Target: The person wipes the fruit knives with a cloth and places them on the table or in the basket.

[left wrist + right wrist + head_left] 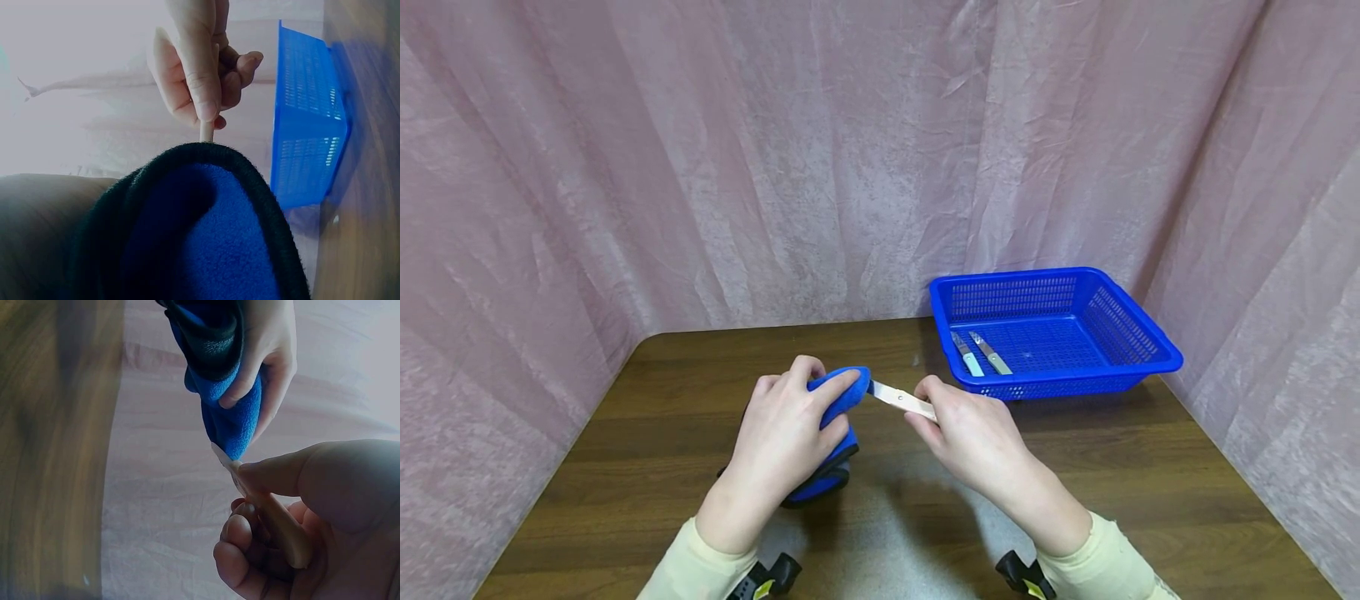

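Observation:
My left hand (786,425) grips a folded blue cloth (838,410) with dark edging, thumb and fingers pressing it together. From the right, my right hand (973,429) holds a knife (904,401) by its cream handle. The knife's blade points left into the top fold of the cloth, which hides most of it. In the right wrist view the handle (284,534) lies along the palm, with the thumb near its blade end. The cloth (225,244) fills the lower part of the left wrist view, its loose end hanging below the left hand.
A blue plastic basket (1060,382) stands at the back right of the brown wooden table (662,417). Inside its left end lie a knife with a whitish handle (972,364) and one with a pale green handle (998,362). Pink curtains (820,167) hang behind and at both sides.

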A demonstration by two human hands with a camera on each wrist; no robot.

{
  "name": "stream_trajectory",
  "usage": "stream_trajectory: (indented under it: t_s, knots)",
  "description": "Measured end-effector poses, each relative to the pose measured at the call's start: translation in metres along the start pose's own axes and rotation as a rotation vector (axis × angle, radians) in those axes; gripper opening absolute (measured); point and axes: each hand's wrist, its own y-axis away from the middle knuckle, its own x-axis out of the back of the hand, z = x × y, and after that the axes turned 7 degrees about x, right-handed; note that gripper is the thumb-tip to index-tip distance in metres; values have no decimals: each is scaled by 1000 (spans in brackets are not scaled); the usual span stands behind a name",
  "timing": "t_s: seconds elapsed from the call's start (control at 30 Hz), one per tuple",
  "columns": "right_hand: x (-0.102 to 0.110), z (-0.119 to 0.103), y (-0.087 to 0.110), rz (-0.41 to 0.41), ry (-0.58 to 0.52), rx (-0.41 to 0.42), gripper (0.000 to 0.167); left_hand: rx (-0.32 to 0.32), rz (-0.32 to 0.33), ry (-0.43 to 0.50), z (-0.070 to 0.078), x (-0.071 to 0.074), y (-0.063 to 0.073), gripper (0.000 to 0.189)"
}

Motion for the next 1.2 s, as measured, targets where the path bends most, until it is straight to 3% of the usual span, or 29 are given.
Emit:
stream_trajectory:
  t_s: [0.93,1.2]
  knots:
    - [2,-2,0,11,6,12,21,97,-21,-12,-19,6,-2,46]
    - [2,-1,0,6,1,9,21,85,-2,-1,-17,8,-2,50]
